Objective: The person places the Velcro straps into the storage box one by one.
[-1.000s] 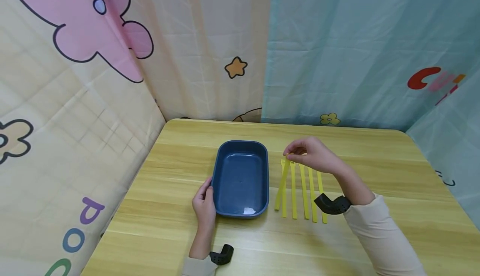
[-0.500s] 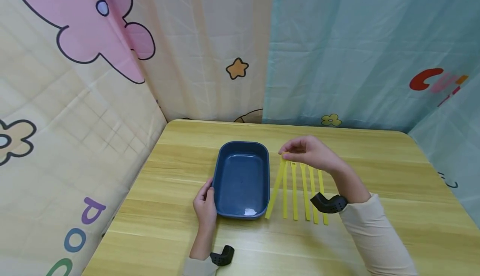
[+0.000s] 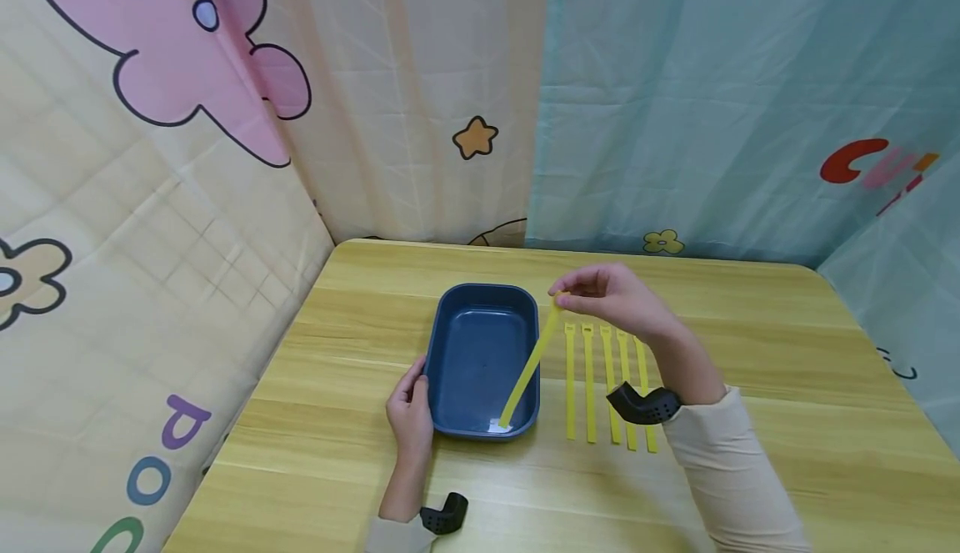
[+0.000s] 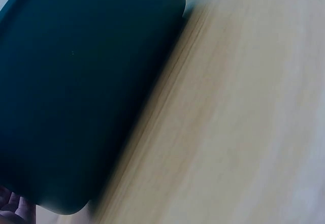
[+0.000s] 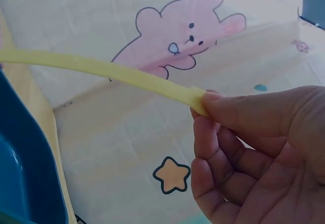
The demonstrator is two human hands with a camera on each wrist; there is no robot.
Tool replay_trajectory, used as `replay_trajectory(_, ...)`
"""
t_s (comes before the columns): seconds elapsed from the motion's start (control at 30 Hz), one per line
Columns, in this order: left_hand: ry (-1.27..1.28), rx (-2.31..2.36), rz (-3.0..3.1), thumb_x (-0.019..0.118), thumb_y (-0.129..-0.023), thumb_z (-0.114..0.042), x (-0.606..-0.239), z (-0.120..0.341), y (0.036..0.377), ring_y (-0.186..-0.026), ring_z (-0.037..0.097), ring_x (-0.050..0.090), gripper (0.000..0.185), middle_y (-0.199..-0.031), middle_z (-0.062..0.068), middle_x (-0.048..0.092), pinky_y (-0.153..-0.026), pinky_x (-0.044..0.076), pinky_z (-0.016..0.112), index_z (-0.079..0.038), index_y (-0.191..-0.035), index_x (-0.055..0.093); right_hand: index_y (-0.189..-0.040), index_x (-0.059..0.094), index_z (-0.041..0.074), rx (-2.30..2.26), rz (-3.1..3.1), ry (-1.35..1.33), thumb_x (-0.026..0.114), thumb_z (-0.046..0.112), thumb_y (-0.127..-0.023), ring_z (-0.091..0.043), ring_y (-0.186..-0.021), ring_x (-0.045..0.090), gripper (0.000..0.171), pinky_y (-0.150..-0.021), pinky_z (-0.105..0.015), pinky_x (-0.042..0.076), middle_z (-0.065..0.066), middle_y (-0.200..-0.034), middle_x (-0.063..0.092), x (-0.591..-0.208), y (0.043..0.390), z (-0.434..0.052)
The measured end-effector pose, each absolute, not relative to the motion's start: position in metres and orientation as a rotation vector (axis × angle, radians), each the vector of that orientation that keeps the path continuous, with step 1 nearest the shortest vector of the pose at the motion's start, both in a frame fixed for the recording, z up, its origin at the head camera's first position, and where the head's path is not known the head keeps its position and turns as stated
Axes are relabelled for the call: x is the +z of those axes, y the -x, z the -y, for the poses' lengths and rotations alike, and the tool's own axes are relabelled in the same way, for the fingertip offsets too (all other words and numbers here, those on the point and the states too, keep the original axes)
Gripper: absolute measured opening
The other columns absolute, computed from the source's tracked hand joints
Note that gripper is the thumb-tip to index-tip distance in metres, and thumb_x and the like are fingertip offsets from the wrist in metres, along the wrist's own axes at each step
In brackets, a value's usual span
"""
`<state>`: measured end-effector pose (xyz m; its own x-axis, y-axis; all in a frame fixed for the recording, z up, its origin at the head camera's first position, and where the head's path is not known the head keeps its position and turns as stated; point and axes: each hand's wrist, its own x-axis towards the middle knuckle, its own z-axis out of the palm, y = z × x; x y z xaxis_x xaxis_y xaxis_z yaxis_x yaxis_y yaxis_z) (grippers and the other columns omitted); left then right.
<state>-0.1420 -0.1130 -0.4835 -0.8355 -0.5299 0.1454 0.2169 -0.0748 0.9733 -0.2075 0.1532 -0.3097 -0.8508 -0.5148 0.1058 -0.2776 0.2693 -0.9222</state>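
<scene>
Right hand (image 3: 611, 299) pinching yellow strap (image 3: 528, 369).
Left hand (image 3: 410, 411) gripping blue plastic tray (image 3: 480, 353) to its right; five more straps (image 3: 590, 394) near right hand.

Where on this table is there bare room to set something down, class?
Bare table: between the left hand and left edge; between the blue tray and back edge; right of the right sleeve. Crowded: the narrow gap between tray and the five yellow strips, with the right hand holding another strip across the tray's right rim.
</scene>
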Motion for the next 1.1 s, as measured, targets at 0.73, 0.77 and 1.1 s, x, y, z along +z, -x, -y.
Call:
replay_trajectory(0.73,-0.328,-1.944,1.726,0.044,-0.087,0.01,-0.457,0.108,0.13,-0.112,0.031,0.049,0.029,-0.116,0.028,0.056,-0.081,0.042,0.012,0.017,-0.113,0.056,-0.103,0.065,-0.004,-1.723,-2.267,0.59,0.064,0.009,-0.086,-0.034,-0.087,0.055,0.022,-0.081,-0.044,0.047,-0.01,-0.094,0.063,-0.361,0.225,-0.099)
replay_trajectory(0.77,-0.331,-1.943,1.729,0.044,-0.087,0.01,-0.457,0.108,0.131,-0.112,0.031,0.049,0.03,-0.116,0.028,0.056,-0.081,0.042,0.012,0.017,-0.113,0.056,-0.103,0.065,-0.004,-1.719,-2.264,0.579,0.064,0.009,-0.086,-0.033,-0.087,0.055,0.022,-0.082,-0.046,0.047,-0.009,-0.094,0.063,-0.364,0.227,-0.098)
replay_trajectory(1.1,-0.321,-1.928,1.746,0.044,-0.087,0.01,-0.457,0.108,0.13,-0.111,0.032,0.05,0.029,-0.116,0.026,0.057,-0.08,0.043,0.012,0.016,-0.113,0.056,-0.105,0.065,-0.007,-1.623,-2.293,0.483,0.063,0.008,-0.086,-0.02,-0.084,0.058,0.024,-0.086,-0.045,0.045,-0.008,-0.091,0.064,-0.395,0.259,-0.083)
